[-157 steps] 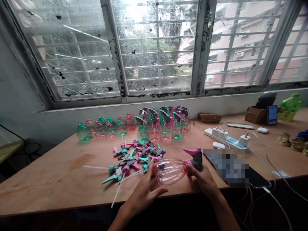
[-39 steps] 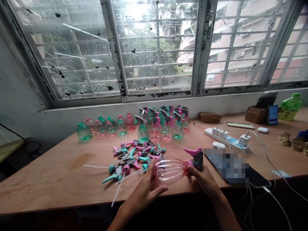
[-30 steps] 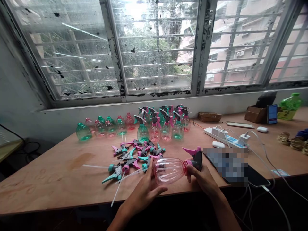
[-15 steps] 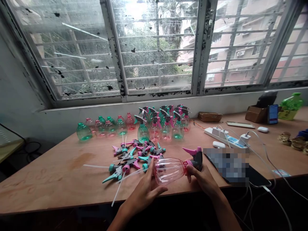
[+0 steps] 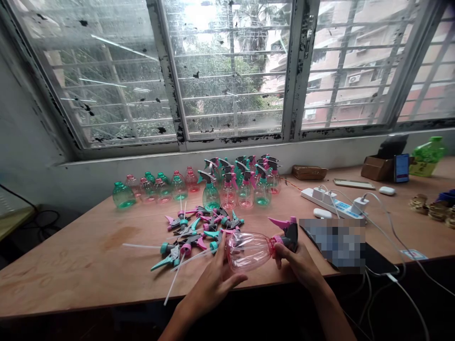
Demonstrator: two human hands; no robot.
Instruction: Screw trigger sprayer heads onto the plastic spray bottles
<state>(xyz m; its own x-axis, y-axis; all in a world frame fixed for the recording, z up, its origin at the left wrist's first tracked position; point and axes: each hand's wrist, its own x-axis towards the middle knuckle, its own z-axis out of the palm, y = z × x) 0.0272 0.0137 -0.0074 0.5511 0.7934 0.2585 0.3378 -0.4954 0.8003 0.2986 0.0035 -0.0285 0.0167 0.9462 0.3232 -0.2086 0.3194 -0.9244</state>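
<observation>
A clear pink spray bottle (image 5: 250, 251) with a pink-and-black trigger head (image 5: 289, 232) lies sideways above the table's front edge. My right hand (image 5: 296, 263) is closed around its neck, thumb and fingers on the pink collar. At the bottle's base, my left hand (image 5: 213, 279) cups the plastic, its fingers behind and thumb stretched out below. Just beyond, loose trigger heads (image 5: 194, 237) in pink, teal and black lie in a heap, with white dip tubes sticking out. Behind them stand several spray bottles (image 5: 229, 194) with heads fitted.
Open-topped green and pink bottles (image 5: 124, 196) stand at the back left. To the right are a power strip (image 5: 334, 203) with cables, a blurred flat object (image 5: 334, 244), a dark phone (image 5: 380, 258), white earbud cases (image 5: 323, 213) and a cardboard box (image 5: 375, 166).
Almost nothing differs. Both hands keep their hold on the pink bottle, and the view has shifted very slightly.
</observation>
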